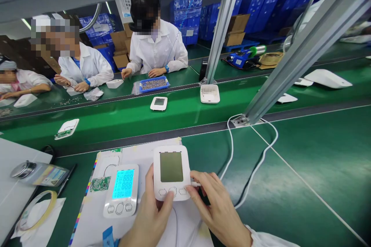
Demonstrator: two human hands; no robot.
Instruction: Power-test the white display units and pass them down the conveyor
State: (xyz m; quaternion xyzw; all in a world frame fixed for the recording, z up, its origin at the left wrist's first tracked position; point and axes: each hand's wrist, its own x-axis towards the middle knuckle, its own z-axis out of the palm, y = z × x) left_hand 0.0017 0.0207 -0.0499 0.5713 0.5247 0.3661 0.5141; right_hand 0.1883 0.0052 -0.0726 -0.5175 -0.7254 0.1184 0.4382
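Observation:
A white blood pressure monitor (171,166) with a blank grey-green screen is held up above the paper by my left hand (152,204), its thumb over the middle button. My right hand (216,200) pinches a white cable plug (196,183) at the monitor's right side; how deep the plug sits I cannot tell. On the paper to the left lies a second monitor (123,191) with its screen lit blue and showing digits. Beside that one is a green circuit board (100,184) with a thin wire.
A white printed sheet (95,216) covers part of the green bench. The white cable (261,162) loops to the right, near a metal post (290,54). Several casings, including a white shell (210,94), lie on the green conveyor (185,112). Co-workers (158,48) sit opposite. Tape (43,212) and a bottle (43,173) stand left.

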